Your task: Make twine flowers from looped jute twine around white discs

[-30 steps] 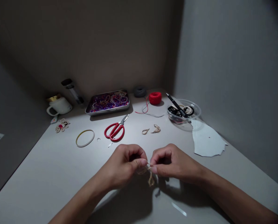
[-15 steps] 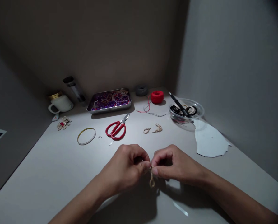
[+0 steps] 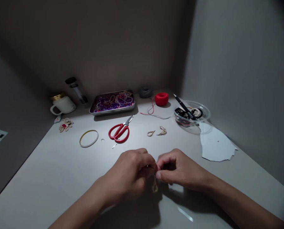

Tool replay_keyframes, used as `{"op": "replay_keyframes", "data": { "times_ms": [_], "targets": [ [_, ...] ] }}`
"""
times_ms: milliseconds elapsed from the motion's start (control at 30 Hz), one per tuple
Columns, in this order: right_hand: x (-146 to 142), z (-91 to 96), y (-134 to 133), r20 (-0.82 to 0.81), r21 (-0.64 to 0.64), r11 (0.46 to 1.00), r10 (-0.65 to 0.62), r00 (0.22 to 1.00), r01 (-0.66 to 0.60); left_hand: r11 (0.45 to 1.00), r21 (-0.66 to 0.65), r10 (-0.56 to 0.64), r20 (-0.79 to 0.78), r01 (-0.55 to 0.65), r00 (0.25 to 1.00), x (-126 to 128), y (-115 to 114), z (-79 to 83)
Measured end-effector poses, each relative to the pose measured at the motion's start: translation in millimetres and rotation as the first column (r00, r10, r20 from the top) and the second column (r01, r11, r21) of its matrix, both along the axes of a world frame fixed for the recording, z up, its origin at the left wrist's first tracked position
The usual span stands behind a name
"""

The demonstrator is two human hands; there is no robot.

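near the front of the counter (image 3: 49, 165), a small loop of tan twine (image 3: 154, 187) hangs below the right hand (image 3: 180, 168), whose thumb and forefinger pinch together above it. the left hand (image 3: 133, 171) curls its fingers in close against them, thumb set apart; whether it grips the twine i cannot tell. beyond lie red-handled scissors (image 3: 119, 132), a thin ring (image 3: 85, 146) to their left and a frayed twine scrap (image 3: 162, 131) to their right.
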State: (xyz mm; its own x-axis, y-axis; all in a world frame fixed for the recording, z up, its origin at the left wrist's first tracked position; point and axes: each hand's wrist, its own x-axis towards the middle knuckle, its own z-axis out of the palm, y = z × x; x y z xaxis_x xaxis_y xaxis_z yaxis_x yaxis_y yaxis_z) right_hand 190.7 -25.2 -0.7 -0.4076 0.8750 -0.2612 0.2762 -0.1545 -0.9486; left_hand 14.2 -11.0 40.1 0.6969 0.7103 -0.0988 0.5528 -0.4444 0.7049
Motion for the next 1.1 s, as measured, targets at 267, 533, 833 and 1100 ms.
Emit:
{"op": "replay_keyframes", "data": {
  "times_ms": [267, 533, 833, 1100],
  "targets": [
    [-3, -3.1, 1, -0.100, -0.058, 0.997, -0.061, 0.993, 0.055, 0.999, -0.025, 0.041, 0.033, -0.040, 0.999, 0, 2, -5.5],
    [-2, -9.5, 5, -0.308, -0.198, 0.904, -0.425, 0.851, 0.380, 0.786, -0.422, 0.568, 0.203, -0.452, 0.798, 3, 13, -13.0],
    [-7, -10.0, 0, -0.291, -0.144, 0.913, -0.407, 0.866, 0.381, 0.631, -0.697, 0.655, 0.243, -0.341, 0.715, 17, 5, -23.0],
    [-8, -15.4, -3, -0.224, -0.038, 0.928, -0.368, 0.902, 0.369, 0.616, -0.705, 0.659, 0.217, -0.351, 0.720, 17, 4, -22.7]
  ]
}}
